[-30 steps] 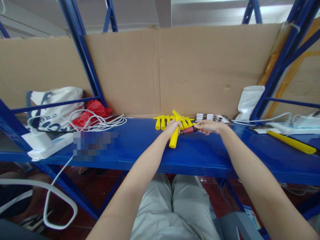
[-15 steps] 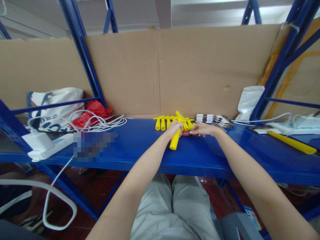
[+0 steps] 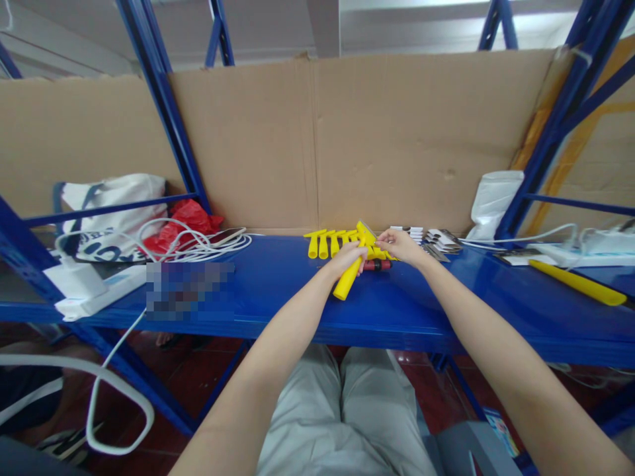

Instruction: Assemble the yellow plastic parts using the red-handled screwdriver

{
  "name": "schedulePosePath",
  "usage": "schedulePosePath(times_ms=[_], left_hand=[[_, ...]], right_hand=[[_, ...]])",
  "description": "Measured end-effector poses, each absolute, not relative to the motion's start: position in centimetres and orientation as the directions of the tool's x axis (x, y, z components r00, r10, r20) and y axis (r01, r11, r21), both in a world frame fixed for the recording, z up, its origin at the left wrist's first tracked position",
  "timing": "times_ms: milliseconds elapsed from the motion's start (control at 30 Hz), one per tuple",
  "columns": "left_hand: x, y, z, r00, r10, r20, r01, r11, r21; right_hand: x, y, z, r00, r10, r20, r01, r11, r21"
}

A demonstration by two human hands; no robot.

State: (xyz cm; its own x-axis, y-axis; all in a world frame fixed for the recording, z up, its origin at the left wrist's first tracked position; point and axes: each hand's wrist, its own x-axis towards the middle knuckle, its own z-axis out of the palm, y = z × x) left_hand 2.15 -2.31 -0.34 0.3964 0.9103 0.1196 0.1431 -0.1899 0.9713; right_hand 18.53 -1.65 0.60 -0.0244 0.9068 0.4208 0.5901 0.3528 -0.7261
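My left hand (image 3: 350, 257) is closed around the handle of a yellow scraper (image 3: 348, 280). The scraper is tilted, its wide head up and to the right, with a thin metal blade edge showing on it. Close to that head is my right hand (image 3: 399, 243), fingers pinched together; whatever lies between their tips is too small to make out. Below the hands lies a red and black tool handle (image 3: 378, 264), partly covered. Behind the left hand, several yellow scrapers (image 3: 323, 246) lie in a row, some hidden by my hands and the held one.
Stacks of small black-and-white packets (image 3: 443, 241) lie right of my hands. A white pouch (image 3: 495, 205) leans by the right post. White cables (image 3: 198, 246), a red bag (image 3: 191, 221) and a power strip (image 3: 106, 294) occupy the left. Cardboard (image 3: 397, 139) closes the back.
My right hand has moved up from the red and black handle to the scraper's head, uncovering that handle. The scraper in my left hand has tilted slightly more to the right.
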Motion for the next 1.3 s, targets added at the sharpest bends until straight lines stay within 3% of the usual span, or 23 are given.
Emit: schedulePosePath(times_ms=[533, 800, 1067, 1200, 1300], left_hand=[[2.0, -2.2, -0.6, 0.431, 0.893, 0.125, 0.179, -0.220, 0.959], [2.2, -2.1, -0.8, 0.450, 0.883, 0.136, 0.174, -0.236, 0.956], [2.0, -1.7, -0.7, 0.351, 0.928, 0.128, 0.187, -0.203, 0.961], [1.9, -1.6, -0.6, 0.315, 0.941, 0.124, 0.170, -0.185, 0.968], [1.9, -1.6, -0.6, 0.323, 0.938, 0.124, 0.165, -0.184, 0.969]], right_hand=[[18.6, -1.4, 0.5, -0.089, 0.923, 0.376, 0.545, 0.360, -0.757], [18.5, -1.7, 0.7, -0.091, 0.918, 0.387, 0.603, 0.360, -0.712], [18.7, -1.5, 0.7, -0.040, 0.922, 0.385, 0.640, 0.320, -0.699], [20.4, -1.1, 1.1, 0.071, 0.876, 0.477, 0.749, 0.269, -0.606], [22.8, -0.8, 1.3, 0.190, 0.840, 0.509, 0.882, 0.082, -0.465]])
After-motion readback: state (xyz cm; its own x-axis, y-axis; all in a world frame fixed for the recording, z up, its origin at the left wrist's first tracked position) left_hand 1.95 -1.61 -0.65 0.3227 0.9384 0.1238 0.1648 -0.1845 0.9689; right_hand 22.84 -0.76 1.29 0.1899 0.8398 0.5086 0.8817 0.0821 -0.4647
